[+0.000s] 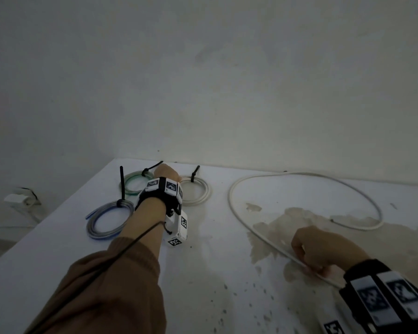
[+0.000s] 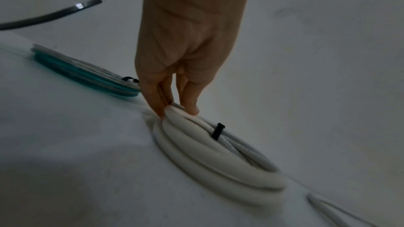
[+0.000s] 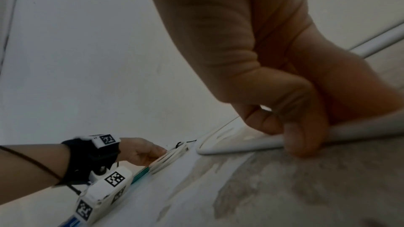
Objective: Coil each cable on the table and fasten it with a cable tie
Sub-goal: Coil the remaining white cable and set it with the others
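Observation:
A loose white cable (image 1: 231, 196) lies in one wide loop on the right half of the white table (image 1: 203, 273). My right hand (image 1: 323, 249) grips it near the front, thumb and curled fingers closed round the cable (image 3: 240, 148). At the back, my left hand (image 2: 177, 111) reaches out and pinches the near rim of a white coil (image 2: 218, 167) bound by a black tie (image 2: 217, 131). The coil (image 1: 198, 201) rests on the table. Left of it lie a tied green coil (image 1: 130, 188) and a tied blue-and-clear coil (image 1: 99, 227).
A wall rises right behind the table's far edge. A large brownish stain (image 1: 299, 225) covers the surface under the loose loop. The table's left edge runs diagonally, with a wall socket (image 1: 22, 198) beyond it. Black tie tails stick up from the coils.

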